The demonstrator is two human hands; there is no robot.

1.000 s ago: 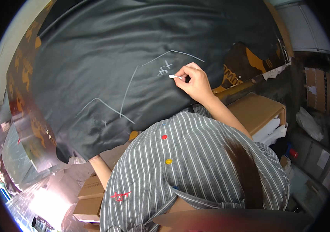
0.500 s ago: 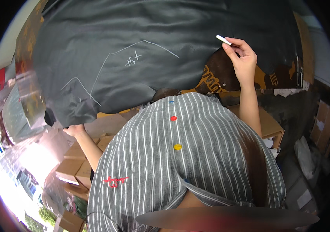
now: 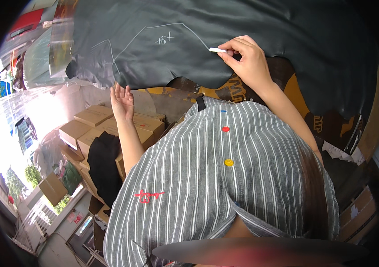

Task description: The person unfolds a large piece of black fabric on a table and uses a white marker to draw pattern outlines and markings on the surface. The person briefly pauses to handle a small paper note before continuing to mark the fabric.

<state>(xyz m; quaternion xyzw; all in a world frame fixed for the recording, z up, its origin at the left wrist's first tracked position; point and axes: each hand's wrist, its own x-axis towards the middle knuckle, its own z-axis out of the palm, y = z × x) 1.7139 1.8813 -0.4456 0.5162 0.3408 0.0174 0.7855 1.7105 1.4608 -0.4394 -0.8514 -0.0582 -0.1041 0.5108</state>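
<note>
- Judging from view: drawing a pale outline on a black leather hide, apparently partway through.
- Pinching a white chalk stick between thumb and fingers of right hand; gripping firmly, with tip at the right-hand end of the outline. Probably touching leather; cannot confirm contact from above.
- Holding nothing visible in left hand: turned palm up, fingers loose and spread, at the near edge of the hide. Cannot tell whether touching it.
- For next move, likely needing steady light pressure to carry on from that end, plus hide kept flat; risking a skewed stroke if leather drags or puckers.
- Seeing also small handwritten chalk marks inside the outline, below its peak.
- On the surface: hide spread wide over a brown board with orange print, showing through at a curved gap by right forearm. Noting soft ripples in leather and an irregular near edge, with a small notch near middle.
- At board's right edge: torn white paper.
- Around the room: stacked cardboard boxes below left hand, with black cloth draped against them; a taped carton at lower right; green foliage in glare far left.
- Wearing a grey striped shirt with coloured buttons.
</note>
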